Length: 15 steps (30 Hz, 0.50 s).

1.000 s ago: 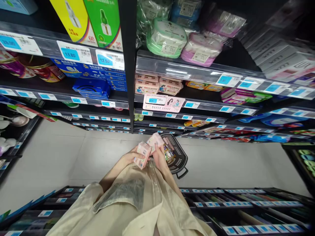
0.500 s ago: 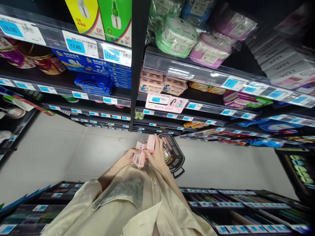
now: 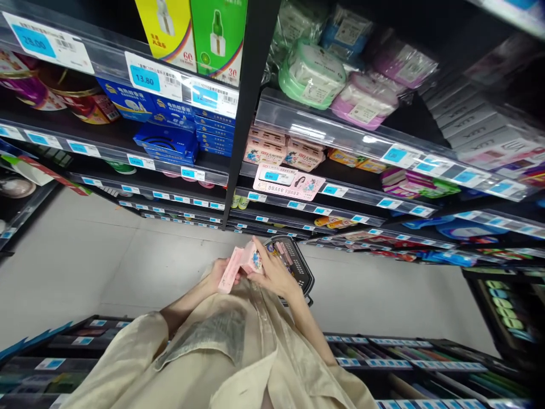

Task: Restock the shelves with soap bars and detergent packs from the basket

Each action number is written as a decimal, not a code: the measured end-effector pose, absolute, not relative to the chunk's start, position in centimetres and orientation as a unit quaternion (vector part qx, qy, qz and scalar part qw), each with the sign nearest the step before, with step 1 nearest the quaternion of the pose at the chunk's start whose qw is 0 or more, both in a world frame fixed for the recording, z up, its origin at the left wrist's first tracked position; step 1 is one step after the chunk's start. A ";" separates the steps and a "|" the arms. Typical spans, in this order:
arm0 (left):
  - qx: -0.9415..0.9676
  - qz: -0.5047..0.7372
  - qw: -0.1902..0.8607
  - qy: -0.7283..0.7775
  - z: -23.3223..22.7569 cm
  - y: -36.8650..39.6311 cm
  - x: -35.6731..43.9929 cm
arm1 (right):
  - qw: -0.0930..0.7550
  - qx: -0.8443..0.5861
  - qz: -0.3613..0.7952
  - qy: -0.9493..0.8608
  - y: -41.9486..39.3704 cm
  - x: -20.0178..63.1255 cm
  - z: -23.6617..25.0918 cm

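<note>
One pink soap pack (image 3: 230,270) grasped by left hand (image 3: 217,275), a second pink pack (image 3: 252,258) by right hand (image 3: 277,274), both before the torso near one black basket (image 3: 303,266); two matching stacks (image 3: 266,149) shelved ahead.

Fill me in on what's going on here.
A person in a beige shirt stands in a shop aisle, holding two pink soap packs close together: one pack in the left hand, the other pack in the right hand. A black basket with packaged goods inside is just beyond the right hand. Similar pink packs sit stacked on the shelf ahead, above a pink price sign.
</note>
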State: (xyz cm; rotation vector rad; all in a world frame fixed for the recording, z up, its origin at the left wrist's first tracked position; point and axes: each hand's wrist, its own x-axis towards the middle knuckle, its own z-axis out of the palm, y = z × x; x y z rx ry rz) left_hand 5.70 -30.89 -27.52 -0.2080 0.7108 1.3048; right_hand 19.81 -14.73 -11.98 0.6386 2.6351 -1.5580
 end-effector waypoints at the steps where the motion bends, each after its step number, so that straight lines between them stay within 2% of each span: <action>1: -0.097 0.586 0.741 0.314 -27.3 -30.8 5.8 | 0.007 0.214 -0.504 0.837 -14.8 19.9 -11.8; 8: -0.115 0.546 0.776 0.294 -24.8 -29.8 5.6 | 0.013 0.286 -0.473 0.833 -14.1 20.4 -12.4; 15: -0.129 0.527 0.784 0.301 -24.3 -30.1 5.3 | -0.011 0.263 -0.682 0.683 -12.8 21.2 -15.3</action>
